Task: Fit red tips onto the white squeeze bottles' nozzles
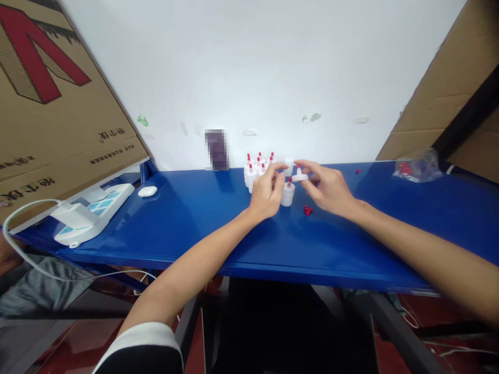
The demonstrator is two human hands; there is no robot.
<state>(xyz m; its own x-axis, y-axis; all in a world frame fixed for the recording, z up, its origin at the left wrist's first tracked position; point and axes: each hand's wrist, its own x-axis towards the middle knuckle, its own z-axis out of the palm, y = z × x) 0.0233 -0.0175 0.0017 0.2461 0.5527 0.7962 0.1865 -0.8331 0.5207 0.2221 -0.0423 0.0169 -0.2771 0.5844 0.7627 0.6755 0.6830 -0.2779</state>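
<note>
My right hand (329, 187) pinches a white nozzle cap with a red tip (299, 176) between thumb and fingers. Close by on the left, my left hand (268, 191) is curled, thumb and index finger drawn together. A small white piece (289, 166) shows at its fingertips; whether they grip it is unclear. Just below the hands stands a white bottle with a red tip (287, 195). Behind my left hand is a cluster of white bottles (251, 176) with red tips, partly hidden by it. Several small red caps (307, 210) lie below my right hand.
A clear plastic bag (419, 167) with red pieces lies far right, and a single red cap (357, 171) nearer. On the left are a white power strip (113, 202) with a plug and cable, and a white oval case (147, 191). Cardboard (58, 114) flanks the blue table (187, 218).
</note>
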